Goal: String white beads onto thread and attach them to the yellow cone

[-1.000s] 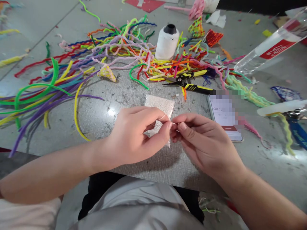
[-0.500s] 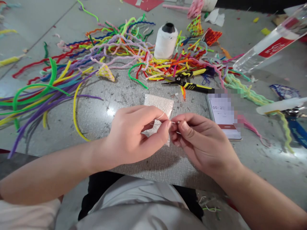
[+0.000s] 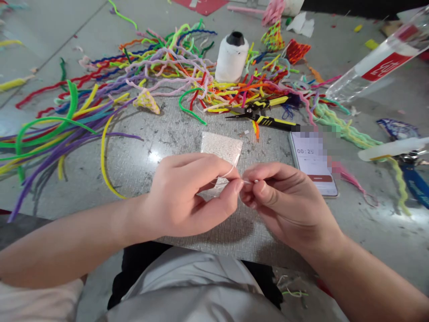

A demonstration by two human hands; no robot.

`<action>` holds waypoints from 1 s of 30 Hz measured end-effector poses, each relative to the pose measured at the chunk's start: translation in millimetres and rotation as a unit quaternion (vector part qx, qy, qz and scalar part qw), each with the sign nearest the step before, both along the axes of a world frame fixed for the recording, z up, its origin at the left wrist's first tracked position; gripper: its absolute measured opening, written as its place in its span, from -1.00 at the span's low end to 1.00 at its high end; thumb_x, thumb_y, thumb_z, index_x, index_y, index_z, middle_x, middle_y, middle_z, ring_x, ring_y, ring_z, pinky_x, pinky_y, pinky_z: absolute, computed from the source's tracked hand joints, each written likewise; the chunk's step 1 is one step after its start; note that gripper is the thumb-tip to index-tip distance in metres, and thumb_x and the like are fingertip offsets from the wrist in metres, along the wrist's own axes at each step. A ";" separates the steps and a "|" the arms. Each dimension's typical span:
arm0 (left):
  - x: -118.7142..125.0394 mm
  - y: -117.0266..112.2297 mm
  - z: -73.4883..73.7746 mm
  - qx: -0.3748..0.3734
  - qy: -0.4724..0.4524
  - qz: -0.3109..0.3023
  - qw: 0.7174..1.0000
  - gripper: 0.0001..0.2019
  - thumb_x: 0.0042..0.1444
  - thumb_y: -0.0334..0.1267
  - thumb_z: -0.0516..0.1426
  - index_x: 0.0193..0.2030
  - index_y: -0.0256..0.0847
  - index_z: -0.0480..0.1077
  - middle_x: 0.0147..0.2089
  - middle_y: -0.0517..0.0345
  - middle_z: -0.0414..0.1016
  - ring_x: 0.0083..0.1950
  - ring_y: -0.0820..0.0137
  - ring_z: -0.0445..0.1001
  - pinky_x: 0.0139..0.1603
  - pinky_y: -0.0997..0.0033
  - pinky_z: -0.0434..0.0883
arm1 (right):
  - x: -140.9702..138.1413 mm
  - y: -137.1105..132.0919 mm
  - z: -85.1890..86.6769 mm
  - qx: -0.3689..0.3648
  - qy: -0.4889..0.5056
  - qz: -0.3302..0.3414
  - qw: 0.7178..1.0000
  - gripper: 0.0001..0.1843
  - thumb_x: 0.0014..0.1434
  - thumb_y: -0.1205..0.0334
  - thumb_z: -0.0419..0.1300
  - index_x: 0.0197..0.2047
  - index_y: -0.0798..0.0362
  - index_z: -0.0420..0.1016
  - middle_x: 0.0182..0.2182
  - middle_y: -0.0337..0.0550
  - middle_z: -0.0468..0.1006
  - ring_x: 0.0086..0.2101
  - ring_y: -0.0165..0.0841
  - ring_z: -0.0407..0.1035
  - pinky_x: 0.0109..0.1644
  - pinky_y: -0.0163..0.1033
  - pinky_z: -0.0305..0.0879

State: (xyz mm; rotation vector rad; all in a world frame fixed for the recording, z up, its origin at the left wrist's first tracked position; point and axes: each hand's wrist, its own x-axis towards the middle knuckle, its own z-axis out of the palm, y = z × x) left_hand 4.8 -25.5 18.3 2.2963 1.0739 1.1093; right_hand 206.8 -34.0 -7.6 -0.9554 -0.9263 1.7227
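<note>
Thumb and forefinger of my left hand (image 3: 192,194) pinch a thin white thread (image 3: 229,171), which loops over the forefinger. A fine strand runs from that pinch to the fingertips of my right hand (image 3: 288,201). Between the right thumb and forefinger shows a tiny silvery bead (image 3: 256,181); its exact shape is too small to make out. The two hands almost touch at the fingertips, above the table. Beneath and behind the left hand lies a clear packet of small white beads (image 3: 221,146), partly hidden by the fingers.
Colourful fuzzy stems (image 3: 157,67) heap across the table (image 3: 174,134) around a white thread spool (image 3: 232,60). Yellow-black pliers (image 3: 268,118) lie in front of it. At right are a phone (image 3: 313,161), a clear bottle (image 3: 375,58), a glue stick (image 3: 392,148) and a blue-handled tool (image 3: 415,183).
Both hands have shifted slightly down, the right one also a little to the right. The bead has moved down and right with it. Both pinches stay closed.
</note>
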 end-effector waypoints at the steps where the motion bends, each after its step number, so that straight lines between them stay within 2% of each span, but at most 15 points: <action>1: -0.2 -0.4 0.8 -0.001 -0.001 0.000 1.000 -0.88 0.29 -0.36 0.20 -0.29 -0.07 0.47 -0.49 0.28 0.52 -0.60 0.53 0.22 -0.53 0.41 0.30 | 0.2 -0.2 0.3 0.003 -0.001 0.000 1.000 -0.75 0.01 -0.01 0.70 -0.33 -0.18 0.79 -0.45 -0.24 0.68 -0.45 -0.38 0.48 -0.44 -0.27 0.36; 4: -0.2 -1.8 3.2 -0.017 0.007 0.008 1.000 -0.86 0.29 -0.37 0.18 -0.29 -0.05 0.45 -0.47 0.26 0.55 -0.59 0.50 0.25 -0.50 0.39 0.38 | 0.0 -0.5 1.1 0.011 -0.005 -0.008 1.000 -0.76 0.00 0.01 0.71 -0.35 -0.19 0.79 -0.46 -0.23 0.68 -0.45 -0.38 0.47 -0.46 -0.28 0.33; 9: 0.0 -1.8 5.6 -0.001 0.008 -0.003 1.000 -0.86 0.29 -0.38 0.18 -0.27 -0.04 0.45 -0.43 0.25 0.61 -0.59 0.50 0.28 -0.46 0.39 0.45 | -2.3 -0.7 1.4 0.035 -0.002 -0.035 0.999 -0.78 -0.01 0.06 0.72 -0.38 -0.20 0.80 -0.46 -0.24 0.69 -0.47 -0.42 0.47 -0.47 -0.31 0.34; 14: -2.0 -1.0 5.9 0.021 0.010 -0.013 1.000 -0.87 0.30 -0.37 0.20 -0.24 -0.02 0.48 -0.45 0.24 0.59 -0.57 0.47 0.37 -0.46 0.39 0.46 | -3.1 -4.9 2.6 0.066 -0.033 -0.067 0.995 -0.79 -0.01 0.08 0.72 -0.36 -0.24 0.81 -0.43 -0.24 0.71 -0.47 -0.40 0.48 -0.47 -0.28 0.37; 19: -2.6 -1.5 5.2 0.021 0.013 -0.025 0.999 -0.85 0.30 -0.41 0.21 -0.25 -0.05 0.46 -0.44 0.24 0.61 -0.48 0.47 0.53 -0.41 0.47 0.52 | -2.8 -10.8 6.9 0.160 -0.129 -0.119 0.971 -0.85 0.10 0.14 0.67 -0.30 -0.24 0.82 -0.34 -0.23 0.75 -0.35 -0.34 0.57 -0.28 -0.20 0.54; 22: -2.7 0.3 1.3 0.064 -0.006 -0.045 0.997 -0.88 0.30 -0.43 0.23 -0.22 -0.12 0.46 -0.38 0.22 0.67 -0.45 0.51 0.56 -0.40 0.53 0.53 | -2.7 -10.7 5.2 0.231 -0.176 -0.139 0.947 -0.84 0.13 0.27 0.64 -0.29 -0.20 0.82 -0.34 -0.23 0.76 -0.35 -0.32 0.60 -0.24 -0.18 0.60; 25: -3.9 2.2 -2.7 0.097 -0.017 -0.059 0.993 -0.93 0.31 -0.41 0.25 -0.19 -0.17 0.47 -0.36 0.21 0.69 -0.50 0.56 0.48 -0.42 0.55 0.51 | -2.1 -9.1 0.3 0.288 -0.179 -0.136 0.931 -0.75 0.13 0.43 0.59 -0.24 -0.17 0.82 -0.32 -0.26 0.78 -0.34 -0.33 0.64 -0.26 -0.23 0.63; 30: -5.5 1.0 -2.1 0.075 0.001 -0.052 0.996 -0.92 0.32 -0.41 0.23 -0.18 -0.14 0.47 -0.37 0.24 0.68 -0.58 0.59 0.35 -0.55 0.53 0.35 | -0.7 -8.2 -2.2 0.298 -0.172 -0.127 0.930 -0.67 0.10 0.52 0.56 -0.21 -0.15 0.82 -0.30 -0.28 0.79 -0.30 -0.38 0.67 -0.23 -0.33 0.64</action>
